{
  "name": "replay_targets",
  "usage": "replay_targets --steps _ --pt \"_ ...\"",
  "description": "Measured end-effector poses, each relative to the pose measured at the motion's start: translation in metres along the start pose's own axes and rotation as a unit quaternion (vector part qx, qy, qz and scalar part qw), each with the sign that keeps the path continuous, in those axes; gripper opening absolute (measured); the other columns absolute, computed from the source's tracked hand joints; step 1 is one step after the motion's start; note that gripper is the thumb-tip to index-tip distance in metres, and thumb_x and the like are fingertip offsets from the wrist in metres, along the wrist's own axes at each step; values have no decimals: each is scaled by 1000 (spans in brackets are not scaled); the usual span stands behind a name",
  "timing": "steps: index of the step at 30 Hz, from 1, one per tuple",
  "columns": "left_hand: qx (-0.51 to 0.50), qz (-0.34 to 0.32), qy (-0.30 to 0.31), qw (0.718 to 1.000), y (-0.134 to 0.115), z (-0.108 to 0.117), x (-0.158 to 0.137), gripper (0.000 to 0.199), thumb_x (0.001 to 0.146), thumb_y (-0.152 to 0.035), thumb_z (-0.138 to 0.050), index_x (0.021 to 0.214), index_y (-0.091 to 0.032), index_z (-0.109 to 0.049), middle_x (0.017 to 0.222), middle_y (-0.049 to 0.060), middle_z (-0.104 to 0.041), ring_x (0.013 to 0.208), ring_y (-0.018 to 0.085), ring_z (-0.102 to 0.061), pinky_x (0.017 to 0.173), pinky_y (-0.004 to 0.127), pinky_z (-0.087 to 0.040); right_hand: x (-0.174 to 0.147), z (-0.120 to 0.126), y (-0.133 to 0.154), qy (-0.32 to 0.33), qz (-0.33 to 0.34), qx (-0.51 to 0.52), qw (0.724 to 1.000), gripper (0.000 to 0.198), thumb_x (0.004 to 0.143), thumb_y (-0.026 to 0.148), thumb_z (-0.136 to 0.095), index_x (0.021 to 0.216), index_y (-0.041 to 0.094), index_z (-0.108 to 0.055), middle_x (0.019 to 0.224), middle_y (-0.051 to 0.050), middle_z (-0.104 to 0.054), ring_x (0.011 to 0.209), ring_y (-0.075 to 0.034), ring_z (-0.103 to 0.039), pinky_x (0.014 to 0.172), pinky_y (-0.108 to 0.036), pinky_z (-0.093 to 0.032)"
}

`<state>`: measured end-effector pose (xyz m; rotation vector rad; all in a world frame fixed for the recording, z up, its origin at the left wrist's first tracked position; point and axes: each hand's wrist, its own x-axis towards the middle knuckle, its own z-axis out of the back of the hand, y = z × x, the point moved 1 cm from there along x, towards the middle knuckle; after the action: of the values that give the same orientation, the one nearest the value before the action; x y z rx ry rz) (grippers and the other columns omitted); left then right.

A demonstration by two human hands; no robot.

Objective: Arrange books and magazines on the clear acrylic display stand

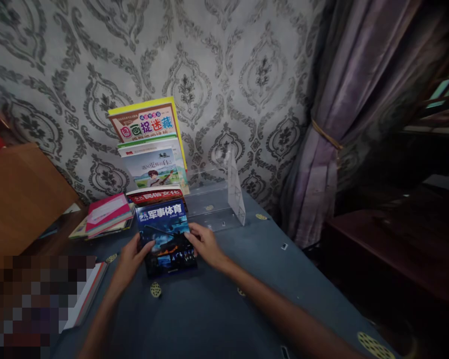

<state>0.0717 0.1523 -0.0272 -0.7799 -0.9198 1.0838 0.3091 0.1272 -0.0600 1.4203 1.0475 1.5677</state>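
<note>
Between my two hands is a dark blue book [166, 242] with a tank and Chinese lettering on its cover, tilted back a little. My left hand [131, 257] grips its left edge, thumb on the cover. On the opposite edge my right hand [205, 244] holds it the same way; the fingers behind are hidden. Directly behind it shows the top of a red book [157, 195]. Farther back stand a book with a guitar player [155, 169] and a taller yellow-edged book [145, 121]. They stand at the left of a clear plastic rack [236, 189].
A pink book [108, 214] lies on a small pile at the left, near a brown box [26, 189]. A thick book [86, 294] lies at the lower left, partly blurred out. The blue tabletop [269, 279] ends at the right, beside a purple curtain [322, 174].
</note>
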Motion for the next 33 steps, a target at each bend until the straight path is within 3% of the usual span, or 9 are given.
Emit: replay_targets --steps 3,5,9,13,17,21,27,33 --pt "-3 24 -2 1000 -7 2 12 57 71 -63 -73 101 -15 -66 87 7 -74 70 21 -67 53 24 -46 15 7 5 12 10 7 1000 38 92 55 -58 105 21 -68 66 4 -56 47 -10 -49 41 -22 -46" --pt "-10 31 -5 999 -14 4 19 60 67 -64 -75 100 -15 -66 86 7 -74 68 20 -66 49 23 -42 24 12 9 21 18 4 1000 36 92 54 -59 102 21 -68 64 5 -55 44 -10 -49 40 -21 -44" --pt "-24 1 -14 1000 -34 7 33 59 62 -64 -78 94 -16 -68 86 8 -75 71 22 -67 55 25 -46 44 21 18 38 29 -13 999 31 92 51 -60 99 21 -65 63 6 -55 41 -9 -50 40 -20 -43" --pt "-20 -10 -19 1000 -49 9 45 58 64 -64 -77 93 -16 -68 71 3 -69 59 18 -60 48 23 -38 63 29 27 42 47 -29 998 30 92 49 -59 100 21 -65 60 7 -53 41 -10 -51 42 -22 -44" --pt "-26 -29 -14 999 -58 12 59 58 65 -63 -77 97 -16 -68 74 4 -70 62 18 -61 48 23 -38 79 38 38 46 67 -50 995 31 92 50 -59 101 21 -66 61 6 -52 43 -11 -52 44 -23 -45" --pt "-18 -84 -50 995 -68 17 78 52 66 -60 -77 92 -16 -67 75 4 -69 61 16 -57 51 23 -39 95 44 52 28 107 -73 991 31 93 49 -57 102 21 -65 63 5 -51 48 -12 -53 48 -25 -48" --pt "106 -176 -119 971 -82 24 101 39 80 -54 -64 94 -18 -63 73 0 -65 60 17 -59 56 26 -43 118 50 68 -20 178 -99 979 34 93 53 -57 109 24 -64 77 1 -59 67 -15 -55 63 -28 -55" --pt "169 -211 -145 952 -82 25 109 35 86 -55 -58 92 -20 -59 71 -1 -64 63 19 -64 60 27 -46 129 54 61 -34 203 -92 974 33 92 52 -59 111 25 -64 81 1 -59 73 -15 -57 70 -30 -58"
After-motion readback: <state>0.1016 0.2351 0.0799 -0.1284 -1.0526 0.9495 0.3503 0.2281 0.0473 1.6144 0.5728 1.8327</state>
